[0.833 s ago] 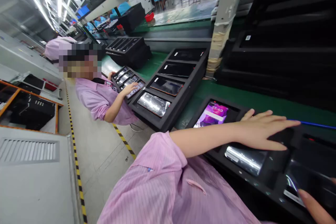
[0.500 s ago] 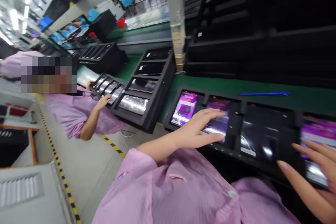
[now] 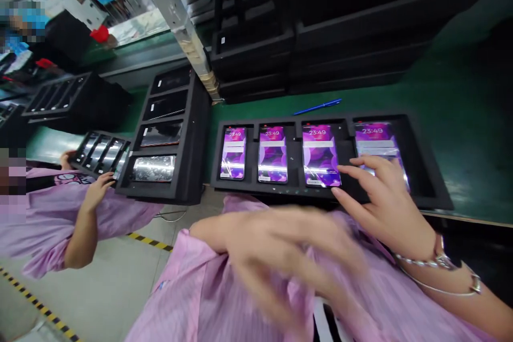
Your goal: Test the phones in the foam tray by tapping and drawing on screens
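The right hand [image 3: 387,208] is reaching with spread, empty fingers [image 3: 352,171] over the black tray [image 3: 425,181] on the green table [image 3: 460,117], between the third phone [image 3: 319,155] and the fourth phone [image 3: 374,141]. Light fingertip touches seem best here — no pressing on the glass. The left hand [image 3: 288,256] is blurring in front of the chest; I cannot tell its grip — and the right hand is hiding the fourth phone's lower part.

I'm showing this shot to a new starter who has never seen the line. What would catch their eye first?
Four lit phones with purple screens, side by side in a black tray on the green belt. The right hand reaches over the tray's right end, fingers spread at the phones there; the left hand is a blur in front of the pink smock. At left, a co-worker's hand rests beside another tray of dark phones.
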Available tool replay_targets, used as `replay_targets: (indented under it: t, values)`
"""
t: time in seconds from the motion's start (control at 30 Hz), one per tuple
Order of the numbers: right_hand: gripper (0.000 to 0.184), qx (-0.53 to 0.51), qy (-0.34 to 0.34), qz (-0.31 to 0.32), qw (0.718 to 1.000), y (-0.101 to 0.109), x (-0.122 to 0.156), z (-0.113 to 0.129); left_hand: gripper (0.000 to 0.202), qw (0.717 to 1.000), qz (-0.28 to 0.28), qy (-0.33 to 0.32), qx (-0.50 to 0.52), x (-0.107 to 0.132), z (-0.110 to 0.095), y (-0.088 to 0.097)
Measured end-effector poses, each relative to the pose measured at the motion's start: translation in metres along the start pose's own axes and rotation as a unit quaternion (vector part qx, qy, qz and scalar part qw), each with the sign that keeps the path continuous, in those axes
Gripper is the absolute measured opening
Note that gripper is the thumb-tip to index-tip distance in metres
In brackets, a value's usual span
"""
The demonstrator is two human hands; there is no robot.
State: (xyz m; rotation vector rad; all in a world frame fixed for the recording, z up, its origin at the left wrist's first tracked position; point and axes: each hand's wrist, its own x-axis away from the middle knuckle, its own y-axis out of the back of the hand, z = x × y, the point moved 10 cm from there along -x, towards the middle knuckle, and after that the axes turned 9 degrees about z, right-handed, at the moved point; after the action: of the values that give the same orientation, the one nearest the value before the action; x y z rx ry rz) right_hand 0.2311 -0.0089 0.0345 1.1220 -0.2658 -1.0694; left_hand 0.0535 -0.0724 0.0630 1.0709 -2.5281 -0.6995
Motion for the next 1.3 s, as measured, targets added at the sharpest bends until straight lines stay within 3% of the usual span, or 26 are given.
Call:
replay_targets:
  t: [0.07, 0.13, 0.2, 0.27, 0.33, 0.43, 0.5, 0.57, 0.67, 0.77, 0.93, 1.03, 1.17, 1.3]
  values:
    - [0.048, 0.051, -0.038, 0.029, 0.998, -0.009, 0.008, -0.01, 0.051, 0.989, -0.053, 0.098, -0.099, -0.003, 0.026, 0.02]
    - [0.053, 0.094, -0.062, 0.062, 0.992, -0.016, 0.016, -0.017, 0.053, 0.943, -0.093, 0.227, -0.226, 0.003, 0.053, 0.036]
    - [0.056, 0.114, -0.063, 0.083, 0.988, -0.022, 0.02, -0.02, 0.06, 0.9, -0.079, 0.305, -0.301, 0.007, 0.074, 0.035]
    - [0.058, 0.118, -0.058, 0.087, 0.988, -0.027, 0.017, -0.026, 0.066, 0.89, -0.043, 0.327, -0.316, 0.004, 0.089, 0.026]
    - [0.059, 0.111, -0.063, 0.08, 0.989, -0.032, 0.006, -0.04, 0.066, 0.887, -0.041, 0.335, -0.314, -0.005, 0.1, 0.029]
    - [0.058, 0.09, -0.099, 0.081, 0.988, -0.037, -0.024, -0.073, 0.062, 0.876, -0.078, 0.357, -0.314, -0.022, 0.114, 0.056]
    - [0.059, 0.086, -0.146, 0.067, 0.983, -0.027, -0.041, -0.089, 0.063, 0.861, -0.126, 0.374, -0.319, -0.025, 0.117, 0.081]
    - [0.059, 0.089, -0.168, 0.03, 0.981, -0.006, -0.048, -0.086, 0.067, 0.847, -0.198, 0.364, -0.332, -0.016, 0.106, 0.105]
    - [0.056, 0.08, -0.099, -0.022, 0.992, 0.024, -0.042, -0.044, 0.07, 0.838, -0.303, 0.29, -0.349, 0.019, 0.075, 0.122]
    - [0.055, 0.063, -0.018, -0.054, 0.996, 0.03, -0.02, -0.009, 0.055, 0.85, -0.34, 0.227, -0.333, 0.059, 0.063, 0.119]
    - [0.046, 0.02, 0.0, -0.052, 0.998, 0.004, 0.009, -0.018, 0.039, 0.875, -0.298, 0.248, -0.289, 0.088, 0.097, 0.1]
    - [0.04, 0.022, 0.01, -0.062, 0.998, -0.001, 0.015, -0.022, 0.041, 0.886, -0.29, 0.227, -0.282, 0.082, 0.106, 0.09]
    - [0.043, 0.036, 0.007, -0.049, 0.998, -0.005, 0.012, -0.02, 0.049, 0.903, -0.26, 0.183, -0.291, 0.056, 0.103, 0.075]
    - [0.044, 0.034, 0.001, -0.025, 0.999, -0.014, 0.003, -0.017, 0.055, 0.911, -0.227, 0.177, -0.294, 0.032, 0.105, 0.063]
